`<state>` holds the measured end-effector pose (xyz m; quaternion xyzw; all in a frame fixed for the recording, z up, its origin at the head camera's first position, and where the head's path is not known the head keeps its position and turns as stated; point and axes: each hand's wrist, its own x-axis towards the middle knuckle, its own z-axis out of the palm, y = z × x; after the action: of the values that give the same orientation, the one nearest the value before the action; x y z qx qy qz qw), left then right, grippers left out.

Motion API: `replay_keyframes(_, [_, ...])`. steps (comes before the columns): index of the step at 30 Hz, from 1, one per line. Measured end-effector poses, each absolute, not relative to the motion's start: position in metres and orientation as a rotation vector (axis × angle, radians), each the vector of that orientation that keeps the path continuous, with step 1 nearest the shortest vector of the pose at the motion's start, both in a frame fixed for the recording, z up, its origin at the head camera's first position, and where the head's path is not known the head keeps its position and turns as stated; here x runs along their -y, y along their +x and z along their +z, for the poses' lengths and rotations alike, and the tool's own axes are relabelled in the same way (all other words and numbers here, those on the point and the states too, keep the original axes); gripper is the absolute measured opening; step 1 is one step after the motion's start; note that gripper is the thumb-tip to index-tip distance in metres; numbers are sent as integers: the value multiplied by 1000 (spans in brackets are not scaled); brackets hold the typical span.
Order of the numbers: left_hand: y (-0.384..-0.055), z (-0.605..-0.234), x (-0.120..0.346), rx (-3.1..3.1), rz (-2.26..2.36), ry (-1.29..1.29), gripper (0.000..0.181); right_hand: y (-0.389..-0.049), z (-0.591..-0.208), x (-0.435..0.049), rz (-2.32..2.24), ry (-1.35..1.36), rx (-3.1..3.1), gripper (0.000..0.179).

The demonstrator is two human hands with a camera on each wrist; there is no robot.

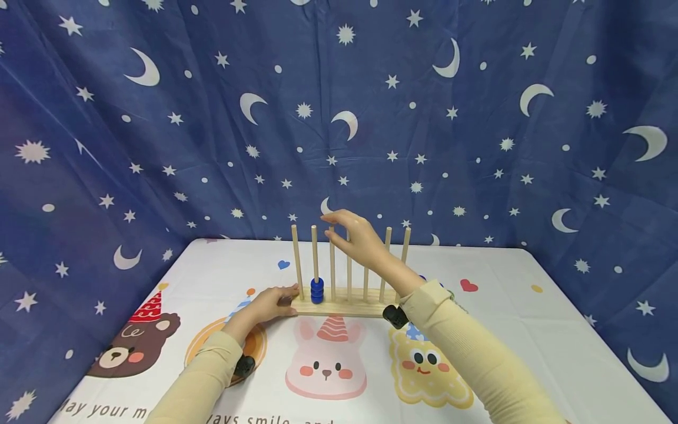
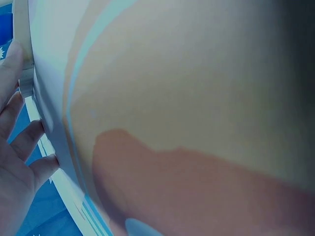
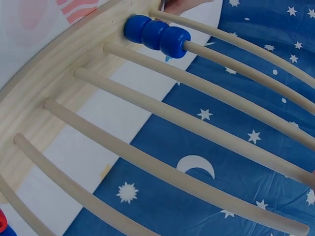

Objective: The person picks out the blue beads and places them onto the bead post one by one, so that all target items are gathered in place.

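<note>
A wooden peg rack (image 1: pixel 339 308) stands on the table, several upright pegs rising from its base. Three blue beads (image 1: pixel 317 291) are stacked at the bottom of the second peg from the left; the right wrist view shows these blue beads (image 3: pixel 157 35) touching one another. My left hand (image 1: pixel 270 305) holds the rack's left end, thumb in front and fingers behind. Above the rack, my right hand (image 1: pixel 360 238) is raised near the top of the third peg, thumb and fingertips apart. No bead shows between them. The right hand is almost wholly outside its own wrist view.
Partly hidden behind the right forearm are more beads, with a blue bead (image 1: pixel 422 277) showing; a red bead (image 3: pixel 2 221) peeks in at the right wrist view's corner. A white cartoon-print tablecloth (image 1: pixel 503 330) covers the table. Behind hangs a blue star-and-moon curtain (image 1: pixel 296 88).
</note>
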<state>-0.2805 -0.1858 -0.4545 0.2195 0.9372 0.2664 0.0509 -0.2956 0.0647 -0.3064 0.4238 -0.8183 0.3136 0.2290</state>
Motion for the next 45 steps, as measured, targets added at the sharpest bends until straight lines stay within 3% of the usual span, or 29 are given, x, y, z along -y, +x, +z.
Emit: replay_keyframes(45, [-279,-456,187,-2846,814,640,54,-248,-302,-107,951,1156,1939,30])
